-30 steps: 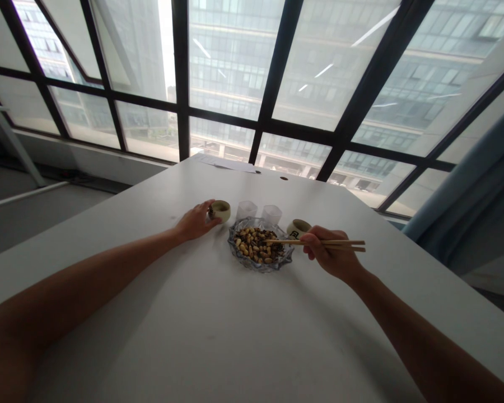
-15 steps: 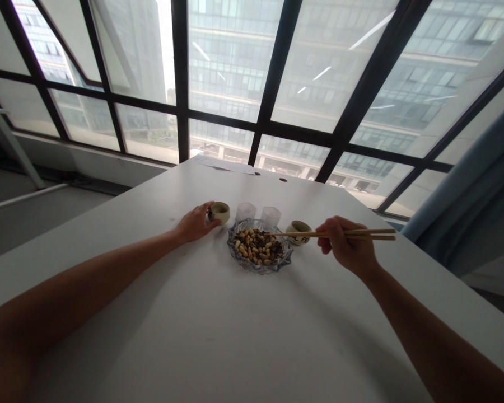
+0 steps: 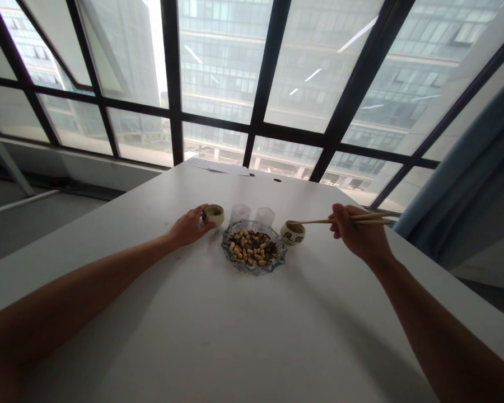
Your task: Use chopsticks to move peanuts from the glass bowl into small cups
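Note:
My right hand (image 3: 358, 232) is closed around a pair of wooden chopsticks (image 3: 319, 221). Their tips reach over the mouth of a cream cup with dark written characters (image 3: 293, 235); whether they pinch anything is too small to tell. With fingers and thumb curved round its side, my left hand (image 3: 190, 226) grips a second cream cup (image 3: 214, 215) standing on the table. Between the two cups sits a clear scalloped glass bowl (image 3: 254, 271), filled with peanuts (image 3: 246, 246) and dark seeds (image 3: 269, 247).
Two frosted clear plastic cups (image 3: 240, 212) stand just behind the bowl. The white table (image 3: 218, 336) bears paper (image 3: 210, 166) and two dark round spots at its far edge. Beyond are large black-framed windows, with a blue curtain (image 3: 457, 173) at right.
My right hand has moved the chopsticks from the bowl rightward, so their tips are now over the right cup. My left hand stays on its cup. The whole view has shifted slightly.

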`<state>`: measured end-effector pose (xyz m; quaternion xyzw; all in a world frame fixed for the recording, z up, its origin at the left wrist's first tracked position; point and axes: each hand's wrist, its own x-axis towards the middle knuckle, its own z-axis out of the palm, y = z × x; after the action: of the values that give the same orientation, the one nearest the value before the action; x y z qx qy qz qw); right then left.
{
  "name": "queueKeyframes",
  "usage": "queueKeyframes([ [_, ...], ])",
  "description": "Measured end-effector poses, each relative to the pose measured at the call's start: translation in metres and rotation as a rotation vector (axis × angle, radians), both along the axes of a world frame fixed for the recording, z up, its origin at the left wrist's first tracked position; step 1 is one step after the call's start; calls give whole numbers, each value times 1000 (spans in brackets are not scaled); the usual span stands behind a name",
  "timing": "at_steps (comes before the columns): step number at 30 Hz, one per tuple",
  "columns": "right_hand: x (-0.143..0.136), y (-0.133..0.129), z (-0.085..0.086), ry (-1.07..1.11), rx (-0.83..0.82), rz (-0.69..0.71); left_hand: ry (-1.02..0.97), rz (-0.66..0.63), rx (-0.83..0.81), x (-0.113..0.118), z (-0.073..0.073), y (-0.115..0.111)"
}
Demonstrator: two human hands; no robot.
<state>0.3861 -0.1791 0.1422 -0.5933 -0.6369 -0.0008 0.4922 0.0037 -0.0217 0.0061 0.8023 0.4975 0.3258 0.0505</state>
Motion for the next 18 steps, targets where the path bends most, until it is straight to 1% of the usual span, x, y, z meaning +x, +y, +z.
queueKeyframes([
  [2, -6, -4, 2, 135, 46, 45, -5, -4, 11, 0, -1, 1],
  [3, -10, -6, 2, 196, 23, 88, -8, -5, 15, 0, -1, 2],
  [5, -21, -9, 0, 275, -126, 202, -10, -9, 21, 0, -2, 2],
  [7, -34, -9, -8, 303, -315, 310, -9, -8, 27, 0, -2, 1],
  [9, -46, -6, -20, 330, -415, 376, -10, -4, 34, 1, -1, 1],
  [10, -50, -4, -26, 345, -434, 397, -11, -3, 36, 1, -1, 1],
  [12, -56, -1, -37, 377, -374, 404, -12, -8, 36, 1, -1, 0],
  [14, -56, 0, -43, 376, -273, 379, -7, -16, 30, 0, 0, 0],
  [16, -54, -1, -42, 358, -195, 350, 1, -16, 25, 0, 0, 0],
  [18, -52, -3, -38, 363, -162, 339, 5, -14, 27, 0, 1, -1],
])
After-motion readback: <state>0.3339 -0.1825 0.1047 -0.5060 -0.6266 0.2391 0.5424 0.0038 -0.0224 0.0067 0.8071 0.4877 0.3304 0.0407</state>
